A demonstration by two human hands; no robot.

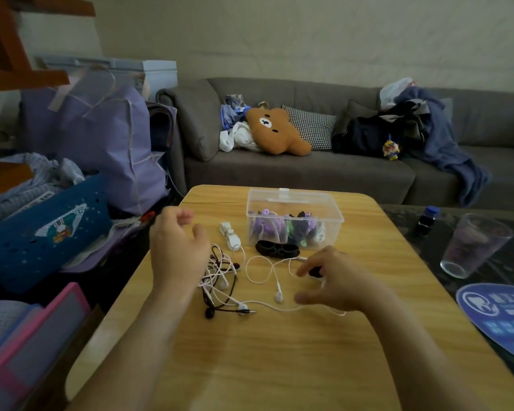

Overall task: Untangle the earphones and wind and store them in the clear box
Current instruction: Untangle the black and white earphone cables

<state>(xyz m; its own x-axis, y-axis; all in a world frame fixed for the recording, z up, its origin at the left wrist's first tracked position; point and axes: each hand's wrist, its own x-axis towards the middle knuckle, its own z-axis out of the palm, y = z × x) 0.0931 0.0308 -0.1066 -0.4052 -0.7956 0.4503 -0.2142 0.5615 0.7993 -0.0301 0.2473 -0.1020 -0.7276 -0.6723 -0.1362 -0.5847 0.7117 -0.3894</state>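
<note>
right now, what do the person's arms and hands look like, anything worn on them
Both forearms are bare as far as the frame shows, with no sleeves in view. The left hand and right hand wear no gloves, and no rings, watch or bracelets are visible.

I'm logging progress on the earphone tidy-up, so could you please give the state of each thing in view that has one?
clear box: lid off, holds wound cords
white earphones: loose, partly tangled
dark earphones: tangled, unwound
left hand: raised, fingers curled
right hand: over white cable
drinking glass: upright

blue bag (46, 229) reads "EP", rest illegible
</note>
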